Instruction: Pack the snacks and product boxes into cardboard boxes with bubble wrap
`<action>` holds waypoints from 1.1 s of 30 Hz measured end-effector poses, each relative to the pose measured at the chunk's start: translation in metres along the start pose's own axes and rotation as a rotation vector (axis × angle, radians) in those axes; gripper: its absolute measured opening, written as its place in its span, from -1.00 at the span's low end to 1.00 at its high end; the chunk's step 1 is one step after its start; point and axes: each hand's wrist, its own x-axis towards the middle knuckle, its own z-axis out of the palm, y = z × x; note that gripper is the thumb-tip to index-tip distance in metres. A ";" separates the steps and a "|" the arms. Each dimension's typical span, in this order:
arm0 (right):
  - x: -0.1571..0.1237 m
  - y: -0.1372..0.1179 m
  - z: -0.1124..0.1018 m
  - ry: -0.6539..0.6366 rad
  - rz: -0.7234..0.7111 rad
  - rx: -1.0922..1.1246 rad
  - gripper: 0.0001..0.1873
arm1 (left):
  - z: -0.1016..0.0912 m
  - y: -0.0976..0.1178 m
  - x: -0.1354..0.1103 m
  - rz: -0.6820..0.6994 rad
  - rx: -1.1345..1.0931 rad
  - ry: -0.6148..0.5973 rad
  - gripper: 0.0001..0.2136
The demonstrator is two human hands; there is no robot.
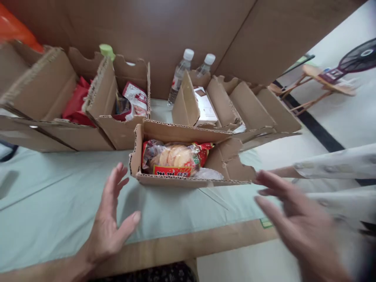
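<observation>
A cardboard box [188, 182] with an open top lies lengthwise across the front of a row of similar boxes. Inside it is a clear and red bag of round crackers [178, 157], with some clear plastic beside it. My left hand [110, 219] is held off the box's left end, thumb and fingers spread, holding nothing. Near the right end is my right hand [296, 219], blurred, its fingers apart and nothing between them. Whether its fingertips touch the box's corner I cannot tell.
Upright cardboard boxes [58, 90] hold a red packet [78, 102], a red and white bag [136, 100] and a white box [205, 105]. Two bottles [179, 78] stand behind. Another person's sleeve [337, 160] reaches in from the right. A fan [360, 56] stands farther off.
</observation>
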 end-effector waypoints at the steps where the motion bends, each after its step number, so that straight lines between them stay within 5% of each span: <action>1: -0.003 0.002 0.021 -0.036 0.007 0.086 -0.45 | 0.007 0.003 0.011 0.010 -0.051 -0.022 -0.11; 4: -0.012 0.003 0.073 -0.102 0.019 0.341 -0.37 | 0.025 0.014 0.034 -0.007 -0.144 -0.133 -0.16; 6: -0.027 -0.002 0.087 -0.100 0.036 0.409 -0.37 | 0.029 0.018 0.026 -0.024 -0.167 -0.157 -0.20; 10: -0.078 -0.028 0.075 -0.122 -0.005 0.402 -0.44 | 0.004 0.017 -0.044 -0.118 -0.080 -0.065 -0.27; 13: -0.088 -0.065 0.066 -0.194 -0.122 0.443 -0.34 | -0.030 0.018 -0.079 -0.131 -0.063 0.078 -0.31; 17: -0.053 -0.089 0.067 -0.232 -0.172 0.554 -0.28 | -0.040 0.042 -0.045 0.053 -0.128 0.244 -0.21; 20: -0.052 -0.070 0.063 -0.042 -0.026 0.531 -0.38 | -0.013 0.060 -0.023 0.099 -0.135 0.083 -0.15; 22: -0.074 -0.056 0.056 0.082 0.049 0.499 -0.44 | 0.002 0.065 -0.031 0.086 -0.134 -0.065 -0.11; 24: -0.100 -0.052 0.054 0.100 0.073 0.493 -0.47 | 0.003 0.061 -0.050 0.056 -0.129 -0.100 -0.11; 27: -0.117 -0.071 0.067 -0.061 0.034 0.490 -0.49 | -0.016 0.045 -0.061 0.042 -0.138 0.073 -0.17; 30: -0.101 -0.089 0.087 -0.142 0.023 0.506 -0.49 | -0.029 0.031 -0.037 0.064 -0.145 0.186 -0.23; 33: -0.094 -0.080 0.099 -0.074 0.103 0.502 -0.47 | -0.017 0.022 -0.006 0.048 -0.138 0.114 -0.29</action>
